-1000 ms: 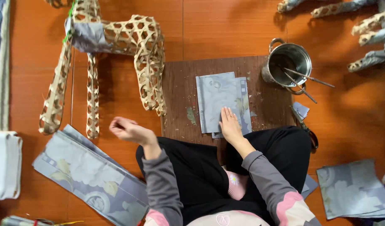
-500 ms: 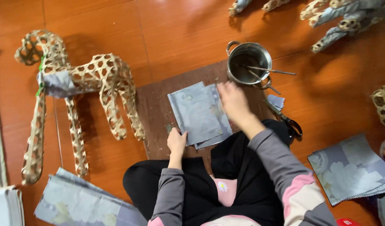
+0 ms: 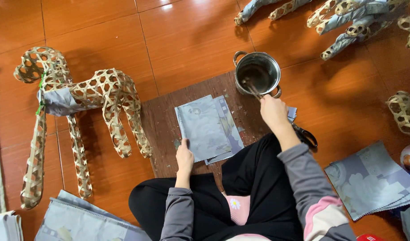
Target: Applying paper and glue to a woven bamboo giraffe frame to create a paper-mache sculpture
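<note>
I sit on the floor before a dark brown board. A stack of grey-blue paper sheets lies on it. My left hand rests on the stack's near left corner, fingers pressed down. My right hand grips the handle of a brush whose end dips into a small steel pot at the board's far right corner. Black scissors lie just right of my right wrist.
A woven bamboo animal frame lies on the orange tiles to the left, partly papered. More such frames sit at the top right. Paper stacks lie at the right and lower left.
My right hand moved from the paper stack up to the pot and took hold of the brush. My left hand came from the floor at the left onto the stack's corner.
</note>
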